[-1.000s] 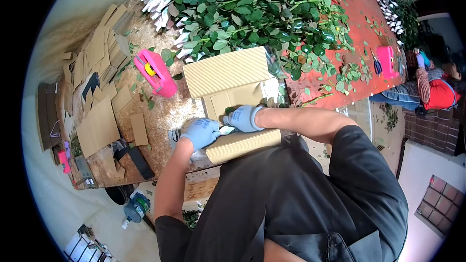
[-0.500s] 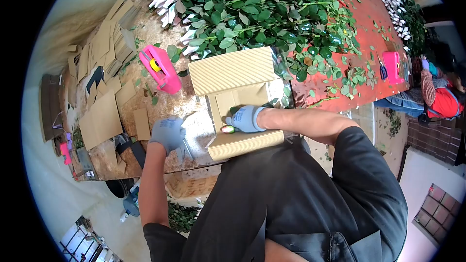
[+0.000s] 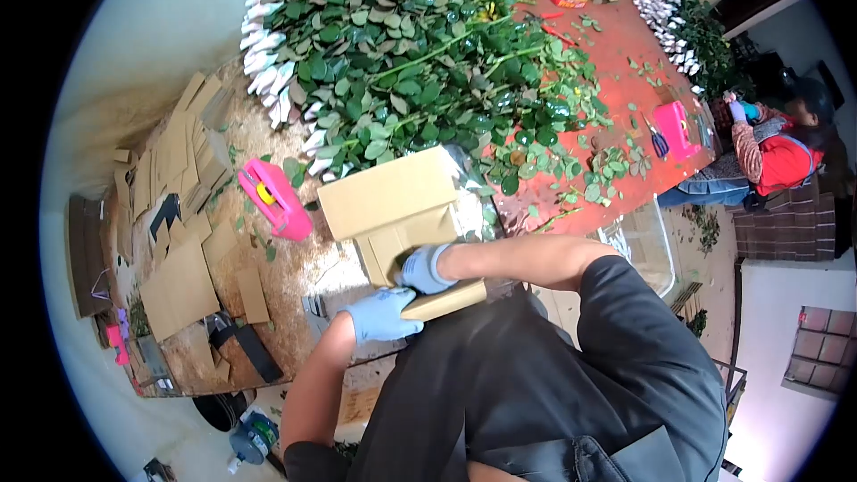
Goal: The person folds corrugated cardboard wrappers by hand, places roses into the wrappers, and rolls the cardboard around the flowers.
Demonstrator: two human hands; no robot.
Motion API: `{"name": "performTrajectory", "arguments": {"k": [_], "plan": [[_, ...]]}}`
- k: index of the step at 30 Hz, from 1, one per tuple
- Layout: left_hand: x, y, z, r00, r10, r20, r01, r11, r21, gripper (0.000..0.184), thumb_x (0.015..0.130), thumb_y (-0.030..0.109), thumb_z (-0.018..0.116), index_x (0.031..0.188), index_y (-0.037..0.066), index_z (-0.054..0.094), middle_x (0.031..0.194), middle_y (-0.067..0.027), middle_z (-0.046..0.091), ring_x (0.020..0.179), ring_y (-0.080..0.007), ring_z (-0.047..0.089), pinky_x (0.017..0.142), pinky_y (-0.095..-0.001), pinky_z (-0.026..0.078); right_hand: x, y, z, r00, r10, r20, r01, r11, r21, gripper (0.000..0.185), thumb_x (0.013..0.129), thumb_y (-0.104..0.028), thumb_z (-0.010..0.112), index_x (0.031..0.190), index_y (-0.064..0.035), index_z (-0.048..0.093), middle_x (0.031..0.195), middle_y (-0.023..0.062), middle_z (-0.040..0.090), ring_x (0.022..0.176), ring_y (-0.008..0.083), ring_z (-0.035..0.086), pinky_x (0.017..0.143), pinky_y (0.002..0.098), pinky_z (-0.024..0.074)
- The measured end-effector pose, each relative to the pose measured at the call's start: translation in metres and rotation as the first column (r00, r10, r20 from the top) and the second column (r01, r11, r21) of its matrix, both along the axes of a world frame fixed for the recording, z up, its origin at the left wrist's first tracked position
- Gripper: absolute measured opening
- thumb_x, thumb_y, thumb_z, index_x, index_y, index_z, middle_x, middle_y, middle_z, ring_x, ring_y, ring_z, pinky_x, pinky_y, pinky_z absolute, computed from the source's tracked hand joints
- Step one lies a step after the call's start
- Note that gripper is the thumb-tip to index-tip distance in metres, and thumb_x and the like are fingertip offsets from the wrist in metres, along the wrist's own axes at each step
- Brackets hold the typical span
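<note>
A folded piece of corrugated cardboard (image 3: 388, 198) lies spread in front of me at the table's near edge, its far and near flaps raised. My right hand (image 3: 426, 270), in a grey-blue glove, reaches down into its middle fold. The fingers are curled there, and what they hold is hidden. On the left end of the near flap, my gloved left hand (image 3: 386, 314) grips the cardboard, close beside the right hand. The rose bud seen earlier under my right hand is out of sight now. Left of the cardboard stands a pink tape dispenser (image 3: 287, 214) with yellow tape.
A big heap of leafy rose stems (image 3: 384, 62) with white-wrapped heads lies beyond the cardboard. Cardboard pieces (image 3: 183, 290) are scattered at left. Scissors (image 3: 659, 141) and another pink dispenser (image 3: 676, 131) lie on the red tabletop (image 3: 616, 62). A person in red (image 3: 786, 161) is at far right.
My left hand has moved right from the tabletop onto the near flap. My right hand has stayed in the fold, and the rose bud beneath it is now covered. The view has shifted.
</note>
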State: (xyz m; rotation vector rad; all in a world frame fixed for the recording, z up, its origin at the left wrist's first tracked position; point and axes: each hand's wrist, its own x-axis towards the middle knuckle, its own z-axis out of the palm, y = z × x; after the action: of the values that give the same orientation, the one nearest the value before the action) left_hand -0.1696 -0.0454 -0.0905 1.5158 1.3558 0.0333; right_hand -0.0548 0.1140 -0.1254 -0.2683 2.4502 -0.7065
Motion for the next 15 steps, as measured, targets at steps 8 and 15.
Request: {"name": "performTrajectory", "arguments": {"k": [8, 15], "plan": [[0.002, 0.002, -0.006, 0.996, -0.003, -0.086, 0.001, 1.000, -0.021, 0.069, 0.091, 0.051, 0.057, 0.138, 0.000, 0.057, 0.139, -0.0284, 0.058, 0.131, -0.0438, 0.054, 0.112, -0.0449, 0.042, -0.090, 0.104, 0.137, 0.534, -0.477, -0.698, 0.402, 0.870, -0.287, 0.021, 0.087, -0.012, 0.060, 0.108, -0.0080, 0.062, 0.096, 0.0181, 0.066, 0.088, 0.0395, 0.066, 0.077, 0.0475, 0.0543], [0.004, 0.009, 0.016, 0.998, 0.029, -0.059, -0.034, 0.995, -0.093, 0.065, 0.094, 0.050, 0.055, 0.137, 0.001, 0.058, 0.137, -0.0290, 0.059, 0.128, -0.0455, 0.055, 0.111, -0.0462, 0.043, -0.079, 0.181, 0.019, 0.831, -0.194, -0.522, 0.510, 0.642, 0.572, 0.022, 0.095, -0.020, 0.054, 0.108, -0.0126, 0.070, 0.103, 0.0085, 0.068, 0.098, 0.0275, 0.066, 0.082, 0.0429, 0.0476]]}}
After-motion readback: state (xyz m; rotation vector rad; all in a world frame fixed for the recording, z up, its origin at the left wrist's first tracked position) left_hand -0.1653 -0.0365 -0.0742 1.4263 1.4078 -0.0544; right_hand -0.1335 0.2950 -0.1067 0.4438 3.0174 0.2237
